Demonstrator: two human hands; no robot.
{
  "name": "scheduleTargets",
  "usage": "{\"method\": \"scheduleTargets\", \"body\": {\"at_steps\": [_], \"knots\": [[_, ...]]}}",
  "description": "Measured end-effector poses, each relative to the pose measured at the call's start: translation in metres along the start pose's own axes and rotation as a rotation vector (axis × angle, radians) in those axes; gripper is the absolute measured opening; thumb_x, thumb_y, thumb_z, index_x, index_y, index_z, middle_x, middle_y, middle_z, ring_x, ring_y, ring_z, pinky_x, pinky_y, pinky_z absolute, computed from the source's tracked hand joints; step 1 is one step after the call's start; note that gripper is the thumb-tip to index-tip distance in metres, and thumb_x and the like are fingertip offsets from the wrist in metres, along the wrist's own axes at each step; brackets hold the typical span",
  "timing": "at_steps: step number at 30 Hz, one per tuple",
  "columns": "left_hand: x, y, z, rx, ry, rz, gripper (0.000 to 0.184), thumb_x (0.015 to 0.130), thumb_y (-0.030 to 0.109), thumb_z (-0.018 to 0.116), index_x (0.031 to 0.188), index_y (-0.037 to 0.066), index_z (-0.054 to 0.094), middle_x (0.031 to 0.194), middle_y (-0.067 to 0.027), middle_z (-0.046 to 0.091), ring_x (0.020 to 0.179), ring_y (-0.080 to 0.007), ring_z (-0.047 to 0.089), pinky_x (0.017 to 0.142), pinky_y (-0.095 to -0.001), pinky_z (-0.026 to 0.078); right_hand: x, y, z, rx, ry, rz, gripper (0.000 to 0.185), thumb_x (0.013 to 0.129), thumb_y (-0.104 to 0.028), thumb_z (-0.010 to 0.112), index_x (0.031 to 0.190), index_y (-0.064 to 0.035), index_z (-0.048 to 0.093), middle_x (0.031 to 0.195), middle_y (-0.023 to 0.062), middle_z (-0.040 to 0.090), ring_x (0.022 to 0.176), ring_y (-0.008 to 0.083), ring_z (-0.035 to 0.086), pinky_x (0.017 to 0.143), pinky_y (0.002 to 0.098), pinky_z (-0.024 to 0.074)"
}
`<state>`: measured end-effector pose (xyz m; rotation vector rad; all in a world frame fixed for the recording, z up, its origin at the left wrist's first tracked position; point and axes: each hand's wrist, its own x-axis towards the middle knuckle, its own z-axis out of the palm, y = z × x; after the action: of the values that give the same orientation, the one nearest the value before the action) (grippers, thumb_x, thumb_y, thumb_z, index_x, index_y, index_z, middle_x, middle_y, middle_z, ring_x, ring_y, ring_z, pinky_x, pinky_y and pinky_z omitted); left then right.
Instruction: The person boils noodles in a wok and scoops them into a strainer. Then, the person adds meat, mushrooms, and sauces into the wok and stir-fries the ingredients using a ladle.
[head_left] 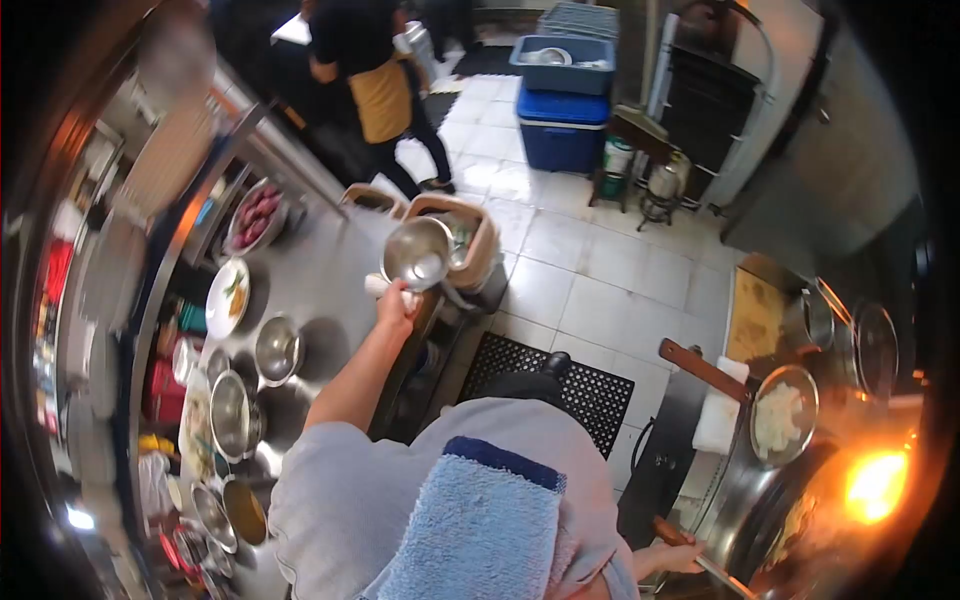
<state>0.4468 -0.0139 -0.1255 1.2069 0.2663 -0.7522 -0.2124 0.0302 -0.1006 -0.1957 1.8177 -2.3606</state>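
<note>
My left hand (398,306) is stretched out over the edge of the steel counter, fingers closed on the rim of a metal bowl (412,240). The bowl is held over a tan bin (484,228), partly covering it. At the lower right, my right hand (678,555) is wrapped round the wooden handle of a long metal utensil (722,576). Its far end is out of sight, so I cannot tell its kind. Near that hand is a dark wok (752,535) with food in it, and a bright flame (876,487) flares beside it.
A steel pan with white pieces (785,415) rests by the stove. Several metal bowls (279,350) and a white plate (228,312) stand on the counter (335,262). A black mat (600,400) lies on the floor. A co-worker (380,95) stands beyond, near blue coolers (562,130).
</note>
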Motion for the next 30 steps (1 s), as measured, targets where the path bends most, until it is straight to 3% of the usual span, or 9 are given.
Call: {"method": "scheduleTargets", "body": {"at_steps": [9, 13, 15, 17, 18, 20, 22, 24, 30], "knots": [[0.033, 0.023, -0.062, -0.614, 0.189, 0.181, 0.035, 0.09, 0.045, 0.059, 0.102, 0.013, 0.055, 0.092, -0.0027, 0.062, 0.082, -0.0158, 0.062, 0.061, -0.0277, 0.056, 0.018, 0.025, 0.02, -0.139, 0.048, -0.025, 0.038, 0.083, -0.01, 0.066, 0.111, -0.0002, 0.042, 0.073, 0.0097, 0.051, 0.06, 0.0187, 0.051, 0.051, 0.0347, 0.0464], [-0.015, -0.021, -0.002, -0.368, -0.076, 0.021, 0.026, 0.093, 0.038, 0.054, 0.1, 0.013, 0.055, 0.089, -0.0042, 0.062, 0.077, -0.0192, 0.062, 0.059, -0.0305, 0.052, 0.028, 0.03, 0.013, -0.165, 0.11, -0.029, 0.036, 0.082, -0.01, 0.067, 0.106, 0.0017, 0.043, 0.073, 0.0109, 0.052, 0.06, 0.0198, 0.052, 0.051, 0.0361, 0.0473], [-0.036, -0.056, 0.007, -0.145, -0.642, -0.048, 0.024, 0.093, 0.034, 0.053, 0.102, 0.012, 0.056, 0.091, -0.0044, 0.062, 0.08, -0.0196, 0.062, 0.061, -0.0323, 0.051, 0.035, 0.03, 0.012, -0.206, -0.057, -0.051, 0.029, 0.081, -0.012, 0.07, 0.092, 0.0035, 0.048, 0.077, 0.0131, 0.056, 0.06, 0.0209, 0.054, 0.051, 0.0366, 0.0493], [-0.091, -0.096, 0.069, 0.08, -0.713, -0.221, 0.029, 0.095, 0.037, 0.048, 0.103, 0.01, 0.054, 0.086, -0.0055, 0.058, 0.073, -0.019, 0.058, 0.056, -0.0311, 0.046, 0.025, -0.012, -0.017, -0.367, 0.105, -0.026, 0.024, 0.082, -0.013, 0.071, 0.08, 0.0063, 0.057, 0.087, 0.0189, 0.061, 0.065, 0.0266, 0.059, 0.056, 0.0375, 0.0541], [-0.12, -0.114, 0.095, 0.136, -0.798, -0.306, 0.028, 0.094, 0.037, 0.048, 0.105, 0.011, 0.054, 0.089, -0.0048, 0.059, 0.076, -0.0192, 0.058, 0.057, -0.0316, 0.046, 0.04, -0.021, 0.003, -0.202, 0.168, -0.016, 0.052, 0.083, -0.012, 0.069, 0.125, 0.0003, 0.042, 0.101, 0.0201, 0.061, 0.08, 0.0286, 0.064, 0.062, 0.0339, 0.0554], [-0.165, -0.144, 0.148, 0.214, -0.986, -0.415, 0.034, 0.092, 0.036, 0.051, 0.114, 0.01, 0.054, 0.098, -0.0073, 0.061, 0.084, -0.0225, 0.06, 0.064, -0.0341, 0.049, 0.121, -0.015, 0.02, 0.222, 0.086, 0.093, 0.055, 0.086, -0.008, 0.065, 0.134, -0.0112, 0.038, 0.115, 0.0171, 0.059, 0.09, 0.0338, 0.063, 0.074, 0.0424, 0.0557], [-0.2, -0.166, 0.19, 0.414, -1.179, -0.432, 0.043, 0.09, 0.034, 0.056, 0.125, 0.01, 0.051, 0.106, -0.0108, 0.061, 0.093, -0.0256, 0.061, 0.076, -0.0398, 0.051, 0.147, -0.072, 0.049, -0.048, 0.168, 0.132, 0.042, 0.085, -0.007, 0.065, 0.123, -0.014, 0.049, 0.093, 0.0072, 0.063, 0.073, 0.0208, 0.063, 0.055, 0.0298, 0.0511], [-0.234, -0.174, 0.239, 0.431, -1.35, -0.683, 0.051, 0.088, 0.036, 0.057, 0.131, 0.011, 0.043, 0.114, -0.0099, 0.057, 0.098, -0.0277, 0.06, 0.085, -0.0453, 0.049, 0.171, -0.095, 0.046, 0.105, -0.1, 0.11, 0.014, 0.086, -0.009, 0.065, 0.094, -0.0073, 0.055, 0.068, -0.0039, 0.05, 0.054, 0.0046, 0.047, 0.046, 0.0201, 0.0412], [-0.334, -0.233, 0.328, 0.772, -1.931, -1.022, 0.063, 0.086, 0.043, 0.055, 0.139, 0.018, 0.035, 0.123, -0.0108, 0.052, 0.107, -0.0374, 0.057, 0.085, -0.0537, 0.049, 0.203, -0.119, 0.019, -0.581, -0.138, 0.181, 0.019, 0.081, -0.013, 0.068, 0.098, -0.0078, 0.06, 0.074, 0.0008, 0.058, 0.063, 0.0106, 0.056, 0.051, 0.0282, 0.0469]]}}
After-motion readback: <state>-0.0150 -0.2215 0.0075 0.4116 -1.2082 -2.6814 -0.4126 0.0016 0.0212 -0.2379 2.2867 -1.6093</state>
